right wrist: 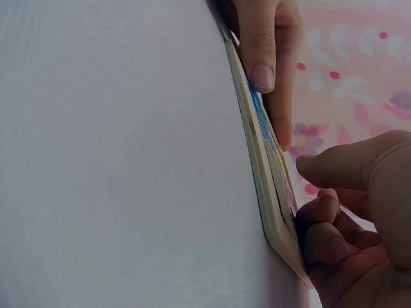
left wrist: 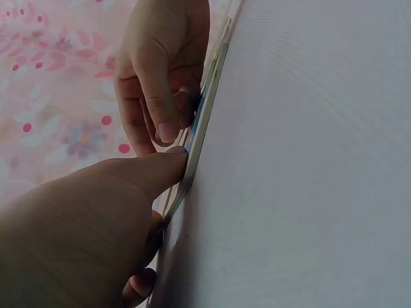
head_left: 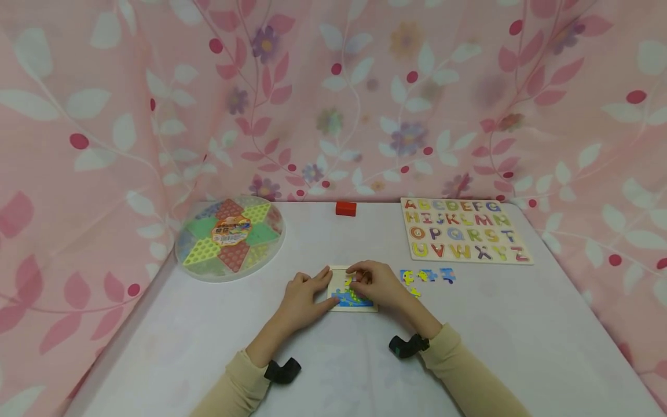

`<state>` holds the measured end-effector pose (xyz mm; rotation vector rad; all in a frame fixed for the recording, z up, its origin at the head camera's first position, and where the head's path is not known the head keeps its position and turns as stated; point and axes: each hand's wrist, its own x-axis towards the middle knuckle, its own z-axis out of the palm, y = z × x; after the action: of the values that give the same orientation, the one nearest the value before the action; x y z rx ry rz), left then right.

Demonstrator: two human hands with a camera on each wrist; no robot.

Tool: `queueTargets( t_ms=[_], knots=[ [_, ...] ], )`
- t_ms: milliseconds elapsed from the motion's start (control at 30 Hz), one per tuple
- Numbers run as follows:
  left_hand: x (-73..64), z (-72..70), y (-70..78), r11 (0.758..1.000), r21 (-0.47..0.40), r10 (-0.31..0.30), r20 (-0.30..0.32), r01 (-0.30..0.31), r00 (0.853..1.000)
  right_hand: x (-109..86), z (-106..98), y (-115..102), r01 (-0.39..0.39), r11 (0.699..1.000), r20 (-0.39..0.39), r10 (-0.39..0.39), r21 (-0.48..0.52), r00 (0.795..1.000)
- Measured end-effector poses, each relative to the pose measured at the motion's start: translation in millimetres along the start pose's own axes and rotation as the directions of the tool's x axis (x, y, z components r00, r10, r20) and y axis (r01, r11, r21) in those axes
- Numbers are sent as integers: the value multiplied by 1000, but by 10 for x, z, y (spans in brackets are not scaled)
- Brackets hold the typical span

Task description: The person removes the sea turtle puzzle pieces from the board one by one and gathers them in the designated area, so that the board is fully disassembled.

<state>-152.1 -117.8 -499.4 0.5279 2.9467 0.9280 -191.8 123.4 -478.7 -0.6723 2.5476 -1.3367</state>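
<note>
A small wooden jigsaw board [head_left: 340,278] lies on the white table in front of me, with blue, yellow and green pieces in its lower part. My left hand [head_left: 302,301] steadies its left side, index finger stretched to the far corner and thumb on the blue pieces near the front edge. Over the board's right part, my right hand [head_left: 379,285] bends its fingers down onto the pieces. In the right wrist view those curled fingers [right wrist: 321,240] touch the board with the thumb held apart above them; I cannot tell whether they hold a piece. Several loose jigsaw pieces [head_left: 427,275] lie right of the board.
A round Chinese checkers set [head_left: 263,255] lies at the back left. At the back right is a wooden alphabet puzzle [head_left: 471,229]. A red block [head_left: 346,208] stands near the table's far edge, before a pink floral curtain [head_left: 333,116].
</note>
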Motion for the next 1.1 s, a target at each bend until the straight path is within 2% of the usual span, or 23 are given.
queueTargets(
  t_ms=[233, 633, 1100],
  knots=[
    [-18, -18, 12, 1000, -8, 4, 4, -4, 1000, -4, -10, 15, 8, 999, 12, -7, -33, 1000],
    [9, -24, 5, 1000, 11, 22, 0, -22, 1000, -4, -105, -49, 47, 992, 101, -35, -119, 994],
    [4, -44, 3, 1000, 11, 15, 13, -15, 1000, -21, -76, -8, -25, 992, 82, 35, -127, 996]
  ],
)
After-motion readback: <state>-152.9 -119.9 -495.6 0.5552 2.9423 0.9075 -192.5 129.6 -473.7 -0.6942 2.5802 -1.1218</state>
